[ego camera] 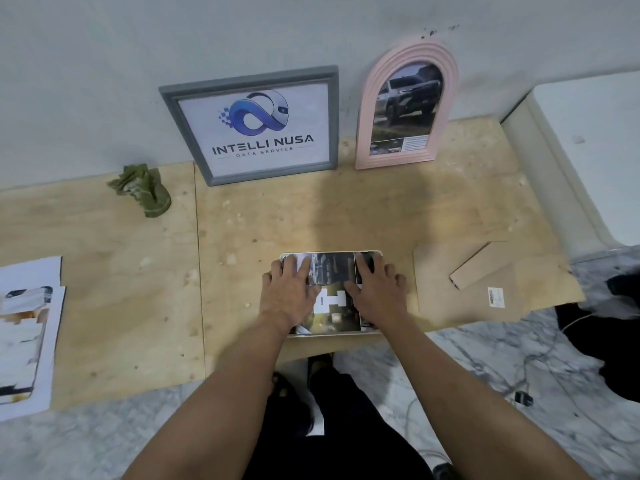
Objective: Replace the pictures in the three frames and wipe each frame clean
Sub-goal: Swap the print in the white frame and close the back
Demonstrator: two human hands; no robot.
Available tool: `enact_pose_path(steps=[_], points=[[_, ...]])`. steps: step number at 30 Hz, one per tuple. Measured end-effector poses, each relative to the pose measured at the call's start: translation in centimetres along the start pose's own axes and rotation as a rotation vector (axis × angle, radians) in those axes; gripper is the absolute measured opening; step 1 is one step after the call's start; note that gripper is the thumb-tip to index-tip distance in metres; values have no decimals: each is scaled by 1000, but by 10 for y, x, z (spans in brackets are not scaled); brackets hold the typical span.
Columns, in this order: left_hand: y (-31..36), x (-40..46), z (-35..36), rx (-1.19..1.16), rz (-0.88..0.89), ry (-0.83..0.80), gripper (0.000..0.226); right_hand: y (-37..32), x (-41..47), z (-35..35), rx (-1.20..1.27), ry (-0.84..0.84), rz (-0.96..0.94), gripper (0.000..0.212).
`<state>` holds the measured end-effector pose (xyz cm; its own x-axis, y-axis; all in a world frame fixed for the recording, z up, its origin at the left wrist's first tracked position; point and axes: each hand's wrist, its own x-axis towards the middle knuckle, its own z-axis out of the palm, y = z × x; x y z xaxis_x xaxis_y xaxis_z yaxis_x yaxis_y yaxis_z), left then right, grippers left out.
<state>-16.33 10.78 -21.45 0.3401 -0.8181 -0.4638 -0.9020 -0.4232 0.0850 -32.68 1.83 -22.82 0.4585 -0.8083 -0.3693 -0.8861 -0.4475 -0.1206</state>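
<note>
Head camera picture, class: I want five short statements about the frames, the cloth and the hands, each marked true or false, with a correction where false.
1. The grey frame leans against the wall. True.
2. The pink arched frame lies flat under the hands. False: it stands against the wall, right of the grey frame; the hands are on a white frame lying flat on the board.
3. The green cloth is in the right hand. False: it lies on the board, left of the grey frame, untouched.
4. Both the left hand and the right hand press on the picture in the white frame. True.
5. The cardboard backing lies left of the hands. False: it lies to their right.
</note>
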Motion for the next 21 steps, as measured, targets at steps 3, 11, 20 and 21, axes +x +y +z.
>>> enact_pose_path(steps=[3, 11, 20, 21], points=[[4, 4, 1, -24, -25, 17, 63, -2, 3, 3, 13, 17, 22, 61], [5, -14, 11, -219, -124, 192, 56, -3, -15, 3, 159, 85, 61, 66], [-3, -59, 47, -361, -266, 202, 53, 72, -67, 2, 343, 110, 293, 53], [0, -58, 44, -362, -282, 218, 52, 81, -67, 0, 350, 100, 319, 54]])
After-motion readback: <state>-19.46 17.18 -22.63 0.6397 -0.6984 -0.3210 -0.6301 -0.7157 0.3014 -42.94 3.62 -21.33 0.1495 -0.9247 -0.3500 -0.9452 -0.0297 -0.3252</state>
